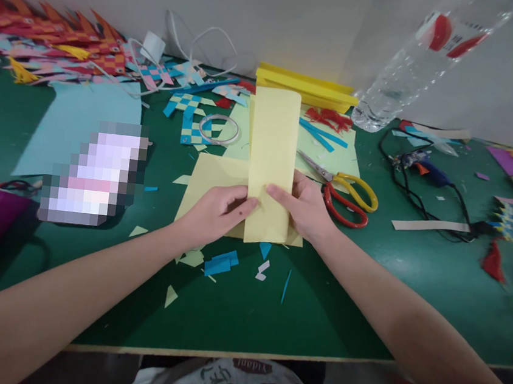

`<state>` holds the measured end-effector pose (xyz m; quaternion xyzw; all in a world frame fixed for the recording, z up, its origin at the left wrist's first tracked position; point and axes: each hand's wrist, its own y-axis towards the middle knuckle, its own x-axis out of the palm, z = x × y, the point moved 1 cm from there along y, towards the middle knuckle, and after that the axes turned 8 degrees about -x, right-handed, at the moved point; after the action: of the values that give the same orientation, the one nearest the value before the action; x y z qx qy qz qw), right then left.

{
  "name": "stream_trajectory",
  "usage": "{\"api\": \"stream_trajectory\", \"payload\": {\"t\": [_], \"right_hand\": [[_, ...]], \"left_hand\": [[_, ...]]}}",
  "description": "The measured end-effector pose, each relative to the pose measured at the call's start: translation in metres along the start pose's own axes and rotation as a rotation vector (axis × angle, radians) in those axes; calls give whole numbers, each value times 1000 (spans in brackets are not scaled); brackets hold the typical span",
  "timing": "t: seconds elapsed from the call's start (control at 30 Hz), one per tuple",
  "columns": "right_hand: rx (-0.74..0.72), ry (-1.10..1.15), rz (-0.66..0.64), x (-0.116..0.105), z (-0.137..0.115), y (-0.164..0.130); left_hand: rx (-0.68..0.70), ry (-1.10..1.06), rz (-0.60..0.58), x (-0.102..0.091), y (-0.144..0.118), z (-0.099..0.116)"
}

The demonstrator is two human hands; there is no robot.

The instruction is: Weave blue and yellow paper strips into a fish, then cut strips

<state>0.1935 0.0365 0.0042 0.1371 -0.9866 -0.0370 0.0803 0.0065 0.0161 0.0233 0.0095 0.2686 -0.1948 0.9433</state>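
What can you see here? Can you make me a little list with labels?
Surface: green table
Left hand: pinching the folded pale yellow paper strip
Right hand: gripping the strip's other edge
Under strip: flat yellow paper sheet
Right of hands: scissors with red and yellow handles
Behind: clear plastic bottle, tape ring

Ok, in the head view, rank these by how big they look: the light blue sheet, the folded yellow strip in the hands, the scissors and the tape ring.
1. light blue sheet
2. folded yellow strip
3. scissors
4. tape ring, which lies farther back, so may look slightly smaller than it is.
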Motion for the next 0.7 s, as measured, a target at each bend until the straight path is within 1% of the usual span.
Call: {"api": "stream_trajectory", "payload": {"t": [0.23,0.5,0.7], "right_hand": [[-9,-4,0,0,-1,0],[-9,-31,-10,0,-1,0],[-16,-17,-7,0,-1,0]], "left_hand": [[-30,12,-7,0,0,-1],[-4,13,1,0,0,0],[-20,15,-4,0,0,1]]}}
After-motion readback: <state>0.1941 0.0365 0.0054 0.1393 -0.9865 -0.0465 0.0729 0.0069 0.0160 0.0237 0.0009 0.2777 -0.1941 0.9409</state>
